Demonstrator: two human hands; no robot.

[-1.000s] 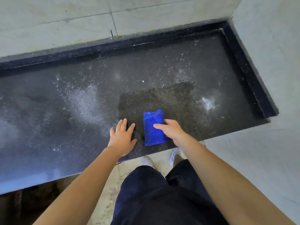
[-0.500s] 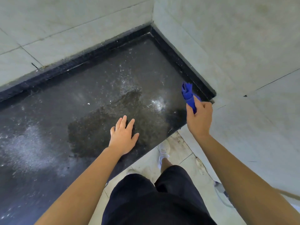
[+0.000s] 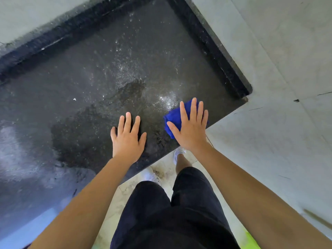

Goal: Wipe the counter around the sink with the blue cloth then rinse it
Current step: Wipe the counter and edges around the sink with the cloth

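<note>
The blue cloth (image 3: 172,119) lies bunched on the dark speckled counter (image 3: 93,74), near its front right corner. My right hand (image 3: 190,125) presses flat on the cloth with straight, spread fingers and covers most of it. To its left, my left hand (image 3: 128,139) rests flat on the bare counter by the front edge, fingers spread, holding nothing. A darker wet patch runs from the left hand toward the counter's middle, and pale dusty speckles lie beyond it. No sink is in view.
A black raised rim (image 3: 213,49) borders the counter at the back and right, against pale tiled walls (image 3: 269,51). The counter's front edge drops to a light floor (image 3: 167,169), where my legs in dark shorts and white shoes stand.
My right hand, which held the cloth lifted near the right wall, has brought it down onto the counter and now presses it flat. The left hand stays planted. The view has shifted.
</note>
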